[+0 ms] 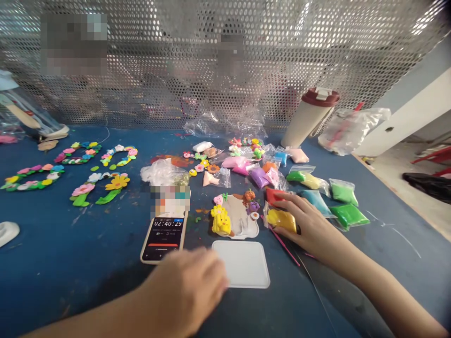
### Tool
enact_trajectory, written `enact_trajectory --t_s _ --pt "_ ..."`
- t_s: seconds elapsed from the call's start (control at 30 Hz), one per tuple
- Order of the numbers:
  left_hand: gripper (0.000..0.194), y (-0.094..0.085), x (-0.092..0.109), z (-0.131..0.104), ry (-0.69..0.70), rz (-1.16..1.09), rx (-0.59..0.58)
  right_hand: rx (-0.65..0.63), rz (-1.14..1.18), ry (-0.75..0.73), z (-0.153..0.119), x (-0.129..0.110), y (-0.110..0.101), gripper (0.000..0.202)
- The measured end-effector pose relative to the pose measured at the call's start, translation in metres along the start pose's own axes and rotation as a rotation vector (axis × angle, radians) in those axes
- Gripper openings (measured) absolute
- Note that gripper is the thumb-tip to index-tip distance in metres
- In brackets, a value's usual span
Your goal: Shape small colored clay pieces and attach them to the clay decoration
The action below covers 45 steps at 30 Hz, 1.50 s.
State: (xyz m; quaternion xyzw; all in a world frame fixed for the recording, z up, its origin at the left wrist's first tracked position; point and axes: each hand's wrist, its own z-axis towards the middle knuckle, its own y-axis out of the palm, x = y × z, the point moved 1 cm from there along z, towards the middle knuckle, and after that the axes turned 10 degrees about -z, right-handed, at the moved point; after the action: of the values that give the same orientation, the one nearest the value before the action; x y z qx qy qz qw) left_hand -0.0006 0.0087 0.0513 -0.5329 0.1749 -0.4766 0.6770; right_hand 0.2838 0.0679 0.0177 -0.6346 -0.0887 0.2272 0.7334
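My left hand [195,284] is blurred by motion over the left edge of a white rectangular board [246,264]; what its fingers hold, if anything, cannot be made out. My right hand [299,218] has its fingers spread over a bag of yellow clay [282,220], touching it, with fingertips near a red clay bag [275,196]. Between the hands lies a pale plaque [239,216] bearing a yellow clay figure [221,220] and small clay shapes along its edges. Left of it, a phone [164,237] shows a running timer.
Flower-covered clay rings [120,155] lie at the left. Bags of coloured clay [348,216] spread at the right, before a tumbler [310,115] and a plastic cup bag [352,129]. Pink sticks [285,246] lie below my right hand. A perforated metal screen [158,70] backs the table.
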Motion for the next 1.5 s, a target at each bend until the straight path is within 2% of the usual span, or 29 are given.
enact_trajectory --t_s 0.03,0.1,0.27,0.5,0.73,1.1,1.23,1.37,1.5 --pt "0.028 0.011 0.007 -0.006 0.062 -0.002 -0.046 0.022 -0.014 -0.009 -0.002 0.001 0.002 0.028" --pt "0.028 0.025 0.015 -0.013 0.173 -0.001 -0.059 0.058 -0.045 -0.009 -0.004 0.001 0.005 0.023" --pt "0.026 0.037 0.008 -0.01 0.251 -0.065 -0.039 0.121 -0.116 -0.009 -0.007 0.003 0.002 0.018" --pt "0.031 0.035 -0.001 -0.016 0.291 -0.187 0.033 0.137 -0.047 0.16 -0.011 0.007 -0.005 0.019" --pt "0.027 0.032 -0.001 -0.016 0.254 -0.222 0.059 0.138 0.031 0.207 -0.012 0.002 -0.007 0.021" --pt "0.027 0.035 -0.001 -0.016 0.303 -0.21 0.037 0.069 0.145 0.096 -0.012 -0.003 -0.008 0.014" --pt "0.028 0.034 -0.001 -0.016 0.321 -0.222 0.036 0.052 0.172 0.128 -0.011 0.0 -0.01 0.016" --pt "0.028 0.03 0.001 -0.016 0.248 -0.236 0.089 0.04 0.219 0.13 -0.015 -0.015 -0.022 0.017" --pt "0.025 0.025 0.014 -0.013 -0.014 -0.37 0.107 -0.113 0.453 -0.094 -0.029 -0.063 -0.03 0.014"
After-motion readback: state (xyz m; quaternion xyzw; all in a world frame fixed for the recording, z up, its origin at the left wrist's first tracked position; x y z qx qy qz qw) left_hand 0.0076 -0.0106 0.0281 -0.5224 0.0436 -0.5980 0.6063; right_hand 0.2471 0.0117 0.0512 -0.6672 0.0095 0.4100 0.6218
